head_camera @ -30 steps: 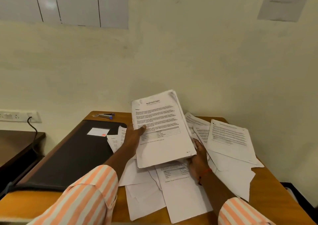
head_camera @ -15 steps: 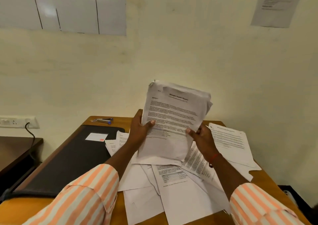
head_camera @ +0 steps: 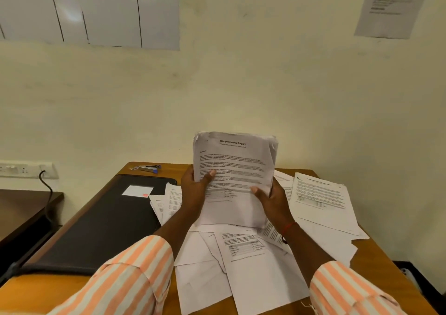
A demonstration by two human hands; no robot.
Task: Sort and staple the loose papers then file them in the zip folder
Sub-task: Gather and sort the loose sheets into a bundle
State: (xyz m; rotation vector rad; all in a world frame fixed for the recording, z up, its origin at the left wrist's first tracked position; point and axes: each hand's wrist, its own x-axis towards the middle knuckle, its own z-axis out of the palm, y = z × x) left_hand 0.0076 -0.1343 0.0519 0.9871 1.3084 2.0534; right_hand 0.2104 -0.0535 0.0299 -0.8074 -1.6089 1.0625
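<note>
The sheaf of white printed paper sheets [head_camera: 234,177], headed as a health report, stands nearly upright in front of me above the middle of the brown wooden table [head_camera: 386,278]. My left hand [head_camera: 193,191] grips its left edge and my right hand [head_camera: 272,201] its right edge, each with the thumb on the printed face and the fingers behind. The top corners curl back, so I judge it light, limp and not yet squared. The sheets would slide on one another if my pinch slackened. The side edges, low down, seem the best hold for squaring it, and the top left corner the place for a staple. I cannot tell whether its bottom edge rests on the sheets beneath.

At six o'clock from it, loose white printed pages [head_camera: 241,266] lie overlapped and skewed. At three o'clock lies another white printed document [head_camera: 321,199] on more sheets. At eight o'clock the flat black zip folder [head_camera: 103,218] lies closed, with a small white label [head_camera: 137,191] on it. At ten o'clock, near the table's far edge, sits the small silver and blue stapler [head_camera: 147,168], well apart from my hands.
</note>
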